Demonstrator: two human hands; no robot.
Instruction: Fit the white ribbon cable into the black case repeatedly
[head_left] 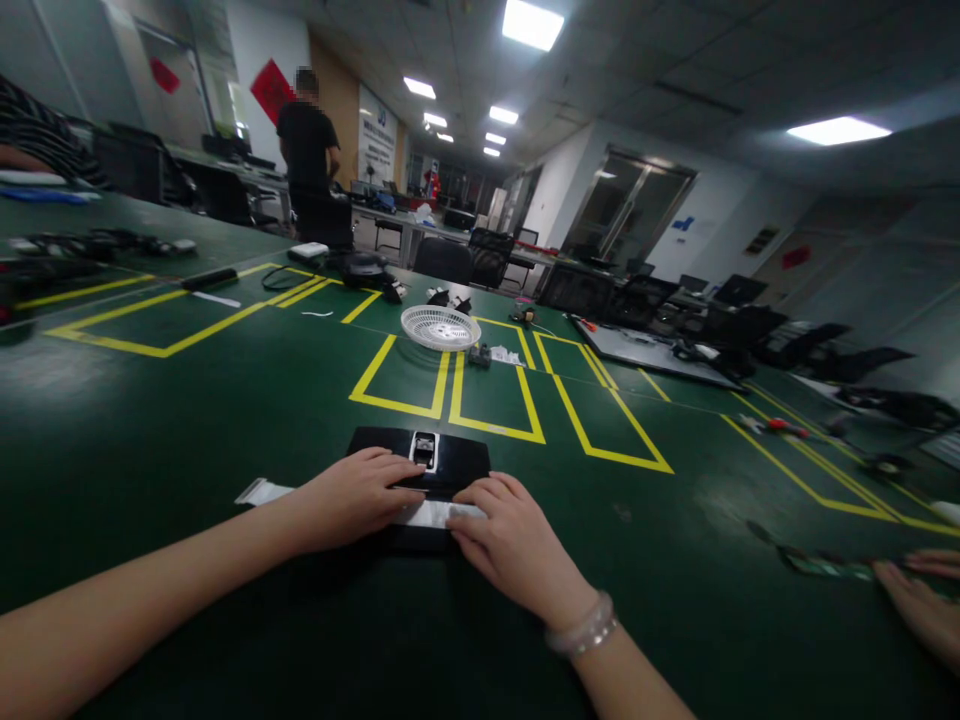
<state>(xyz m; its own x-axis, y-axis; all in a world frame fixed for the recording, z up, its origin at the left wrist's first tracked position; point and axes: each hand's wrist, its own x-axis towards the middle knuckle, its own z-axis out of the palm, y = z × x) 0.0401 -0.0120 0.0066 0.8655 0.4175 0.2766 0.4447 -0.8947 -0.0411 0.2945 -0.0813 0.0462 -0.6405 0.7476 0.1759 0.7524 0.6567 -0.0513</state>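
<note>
We press the glossy black rectangular panel with a metal-framed slot (465, 456) against the green tabletop (247, 430), our left hand (356, 497) and right hand (504, 532) flattened on the shiny silver-white strip (429, 514) across it, neither clenched; we would do well to keep the strip taut, fingertips level, and smooth it gently from the middle outward.

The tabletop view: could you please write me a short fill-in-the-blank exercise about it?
The left hand and right hand touch a pale strip on a ____ panel.
The right wrist wears a ____.
The tape outlines on the table are ____.

Missing words: black; bracelet; yellow.
</note>
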